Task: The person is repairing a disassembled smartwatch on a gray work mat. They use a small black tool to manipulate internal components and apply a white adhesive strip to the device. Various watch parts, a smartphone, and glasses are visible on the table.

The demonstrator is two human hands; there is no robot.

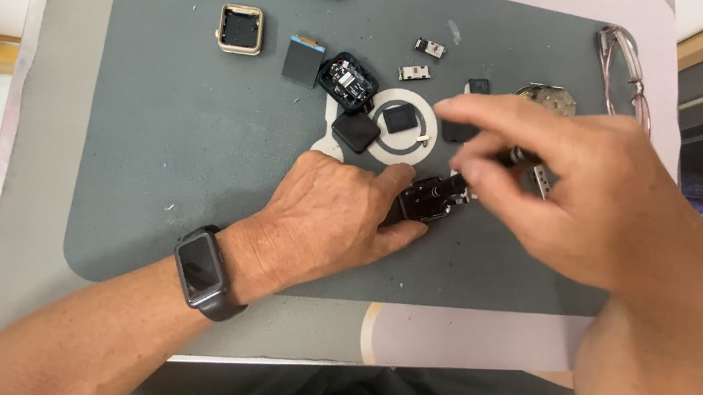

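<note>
On the grey mat [163, 150], the left hand [327, 217] pins a small black part [426, 199] at centre. The right hand [581, 193], at three o'clock, pinches what may be a tool [522, 160], blurred.

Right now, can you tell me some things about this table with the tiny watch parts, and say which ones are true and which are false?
1. The left hand presses a small black part onto the grey mat. True.
2. The gold watch case lies under the right hand. False: it lies far off, near the mat's top left.
3. The left wrist wears a dark wristwatch. True.
4. The glasses lie at the mat's bottom left. False: they lie at its top right.
5. The right hand is blurred. True.
</note>
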